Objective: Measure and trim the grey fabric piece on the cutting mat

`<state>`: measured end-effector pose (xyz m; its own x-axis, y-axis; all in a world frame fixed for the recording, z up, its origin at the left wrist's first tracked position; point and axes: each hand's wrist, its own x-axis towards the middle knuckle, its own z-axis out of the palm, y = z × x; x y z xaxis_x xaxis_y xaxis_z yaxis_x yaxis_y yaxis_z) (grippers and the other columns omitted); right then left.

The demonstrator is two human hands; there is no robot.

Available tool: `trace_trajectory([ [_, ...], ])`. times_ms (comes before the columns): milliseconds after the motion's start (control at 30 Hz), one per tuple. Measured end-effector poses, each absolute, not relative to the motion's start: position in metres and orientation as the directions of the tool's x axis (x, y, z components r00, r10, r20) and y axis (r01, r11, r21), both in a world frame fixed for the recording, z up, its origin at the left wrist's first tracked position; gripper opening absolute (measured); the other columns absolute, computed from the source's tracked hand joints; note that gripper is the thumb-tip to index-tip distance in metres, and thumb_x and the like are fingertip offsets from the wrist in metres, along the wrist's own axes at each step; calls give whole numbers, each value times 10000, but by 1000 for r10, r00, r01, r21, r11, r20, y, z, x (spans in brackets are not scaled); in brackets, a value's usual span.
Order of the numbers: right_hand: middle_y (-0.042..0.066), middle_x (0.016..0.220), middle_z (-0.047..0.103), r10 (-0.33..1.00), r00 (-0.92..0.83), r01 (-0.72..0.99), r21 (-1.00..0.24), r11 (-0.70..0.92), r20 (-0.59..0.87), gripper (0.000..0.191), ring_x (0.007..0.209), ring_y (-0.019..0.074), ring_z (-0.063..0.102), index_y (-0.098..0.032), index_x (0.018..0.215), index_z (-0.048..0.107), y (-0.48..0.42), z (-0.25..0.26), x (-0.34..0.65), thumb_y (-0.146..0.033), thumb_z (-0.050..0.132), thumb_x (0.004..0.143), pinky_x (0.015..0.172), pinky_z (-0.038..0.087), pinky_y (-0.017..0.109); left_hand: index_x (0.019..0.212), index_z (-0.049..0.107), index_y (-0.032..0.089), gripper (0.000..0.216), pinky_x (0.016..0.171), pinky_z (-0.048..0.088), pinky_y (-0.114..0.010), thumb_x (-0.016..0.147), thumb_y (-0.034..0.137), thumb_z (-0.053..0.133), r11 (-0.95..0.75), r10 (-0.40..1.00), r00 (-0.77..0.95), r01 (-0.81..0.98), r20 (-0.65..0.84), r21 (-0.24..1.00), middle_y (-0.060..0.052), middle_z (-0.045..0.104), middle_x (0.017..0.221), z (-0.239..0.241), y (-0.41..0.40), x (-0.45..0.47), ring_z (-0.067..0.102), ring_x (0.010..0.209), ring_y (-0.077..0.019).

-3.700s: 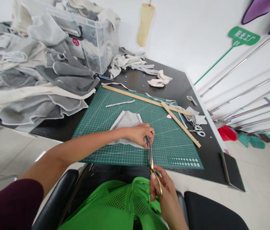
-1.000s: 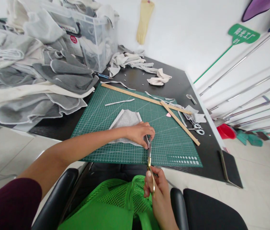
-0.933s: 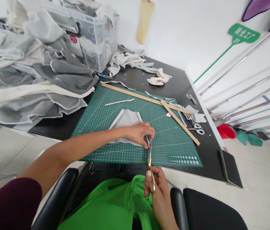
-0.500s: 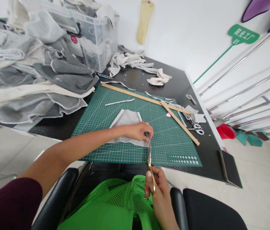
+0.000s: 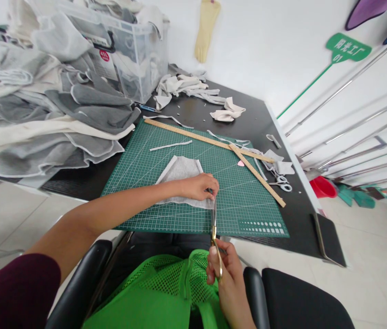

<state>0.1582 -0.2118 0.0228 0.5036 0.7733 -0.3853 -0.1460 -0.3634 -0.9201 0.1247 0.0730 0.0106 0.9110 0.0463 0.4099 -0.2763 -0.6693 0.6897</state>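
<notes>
A light grey piece of fabric (image 5: 184, 168) lies on the green cutting mat (image 5: 166, 221), its right part under my left hand (image 5: 201, 186). That hand's fingers are closed on the fabric's right edge in a pinch. My right hand (image 5: 227, 265) grips the gold handles of a pair of scissors (image 5: 213, 230). The blades point away from me and meet the fabric's right edge just below my left fingertips. How far the blades are apart is hard to make out.
Two wooden rulers (image 5: 193, 135) (image 5: 258, 176) cross on the mat. White-handled scissors (image 5: 282, 183) lie among scraps at the right. A pile of grey fabric (image 5: 56, 114) and a clear bin (image 5: 142, 59) stand at the left. A dark phone-like slab (image 5: 330, 240) sits at the table's right corner.
The scissor blades look more closed along the fabric's right edge than before. Both hands keep nearly the same place, and the view has shifted slightly.
</notes>
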Motion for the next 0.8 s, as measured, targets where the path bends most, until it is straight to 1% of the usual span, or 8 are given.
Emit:
trace_trajectory([
  [200, -74, 547, 502, 785, 485, -146, -921, -362, -386, 490, 479, 108, 439, -211, 1102, 560, -212, 22, 158, -651, 634, 899, 473, 366, 225, 769, 682, 184, 111, 922, 400, -345, 853, 122, 717, -668, 52, 913, -269, 404, 693, -22, 720, 900, 12, 72, 124, 639, 888, -159],
  [433, -65, 542, 516, 782, 487, -154, -920, -361, -389, 463, 475, 110, 446, -217, 1085, 590, -215, 24, 161, -629, 665, 887, 473, 361, 228, 754, 673, 176, 122, 924, 402, -340, 847, 107, 708, -673, 53, 905, -280, 422, 684, -24, 715, 899, 10, 73, 124, 629, 875, -153],
  [633, -69, 538, 508, 792, 474, -137, -921, -365, -384, 467, 471, 109, 437, -213, 1105, 581, -217, 25, 162, -630, 642, 904, 472, 353, 229, 766, 682, 185, 115, 920, 396, -336, 868, 136, 701, -690, 73, 927, -219, 368, 689, -26, 713, 926, 11, 71, 125, 611, 883, -159],
  [800, -71, 534, 507, 794, 472, -153, -922, -355, -383, 475, 461, 111, 432, -214, 1108, 582, -217, 24, 162, -626, 667, 887, 463, 352, 230, 768, 683, 186, 121, 934, 390, -334, 883, 148, 695, -697, 77, 931, -205, 356, 687, -23, 709, 921, 12, 71, 126, 599, 874, -158],
])
